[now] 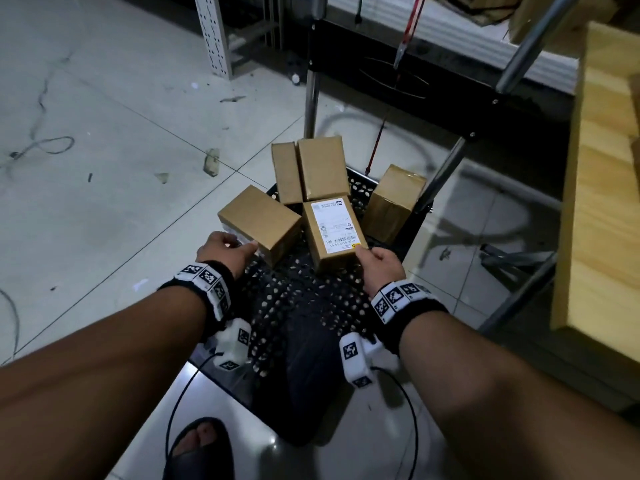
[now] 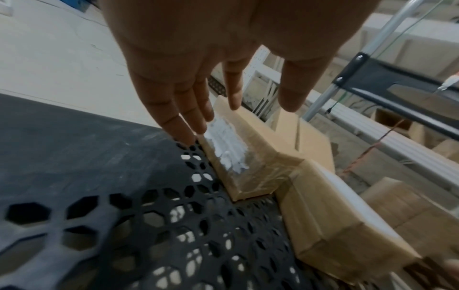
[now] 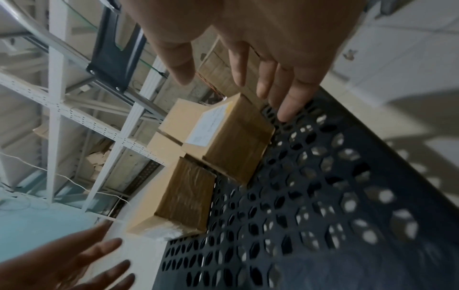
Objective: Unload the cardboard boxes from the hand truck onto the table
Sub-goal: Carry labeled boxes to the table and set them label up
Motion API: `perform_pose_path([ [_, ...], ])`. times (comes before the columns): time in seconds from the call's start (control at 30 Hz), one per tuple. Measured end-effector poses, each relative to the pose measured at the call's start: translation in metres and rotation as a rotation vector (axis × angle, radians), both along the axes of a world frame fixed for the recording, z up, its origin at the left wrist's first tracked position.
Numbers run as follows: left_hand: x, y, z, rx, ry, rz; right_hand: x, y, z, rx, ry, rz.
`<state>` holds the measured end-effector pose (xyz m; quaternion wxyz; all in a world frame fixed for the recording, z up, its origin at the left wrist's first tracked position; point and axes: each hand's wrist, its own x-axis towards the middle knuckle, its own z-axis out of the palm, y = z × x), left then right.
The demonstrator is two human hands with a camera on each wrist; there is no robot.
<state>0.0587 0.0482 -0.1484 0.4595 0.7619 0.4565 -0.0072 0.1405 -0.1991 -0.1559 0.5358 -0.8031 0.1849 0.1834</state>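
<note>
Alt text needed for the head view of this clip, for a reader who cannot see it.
Both hands reach down to cardboard boxes on a black perforated hand truck platform: the left hand at a plain box overhanging the platform's left edge, the right hand at the corner of a box with a shipping label. Three more boxes stand behind; a wooden table is at right.

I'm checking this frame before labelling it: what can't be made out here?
- Label text on the labelled box: too small in the head view, blurred in the wrist views.
- Contact of the right hand with that box: head view suggests touching; right wrist view is blurred.
- Table: cut off by the head view's right edge.
</note>
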Motion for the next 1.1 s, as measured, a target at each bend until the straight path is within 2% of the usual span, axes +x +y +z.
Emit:
perform_pose_path([
  [0.07,0.006,-0.009,0.004,-0.082,-0.050,-0.016,0.007,0.001,0.005,0.007,-0.012,0.013],
  [0.17,0.020,-0.036,0.014,-0.443,-0.085,-0.032,0.018,0.003,0.003,0.035,-0.003,0.030],
  [0.23,0.030,-0.053,0.017,-0.575,-0.069,-0.034,0.034,0.001,-0.015,0.021,0.004,0.028],
  [0.33,0.043,-0.075,0.018,-0.702,-0.093,-0.022,0.036,0.002,-0.004,0.044,0.042,0.039],
  [0.47,0.048,-0.098,0.021,-0.757,-0.121,-0.078,0.031,0.001,0.007,0.103,0.108,0.070],
  [0.7,0.024,-0.089,0.026,-0.576,-0.041,-0.099,0.002,-0.016,0.014,0.055,0.108,0.111],
  [0.87,0.007,-0.091,0.054,-0.392,-0.045,-0.156,-0.028,-0.016,0.040,0.074,0.045,0.148],
  [0.93,0.001,-0.092,0.079,-0.304,-0.087,-0.177,-0.038,-0.012,0.056,0.137,0.049,0.138],
  [1.0,-0.014,-0.100,0.120,-0.224,-0.134,-0.203,-0.047,-0.008,0.077,0.205,-0.014,0.151],
  [1.1,-0.038,-0.093,0.158,-0.225,-0.238,-0.107,-0.071,-0.004,0.123,0.281,-0.112,0.161],
])
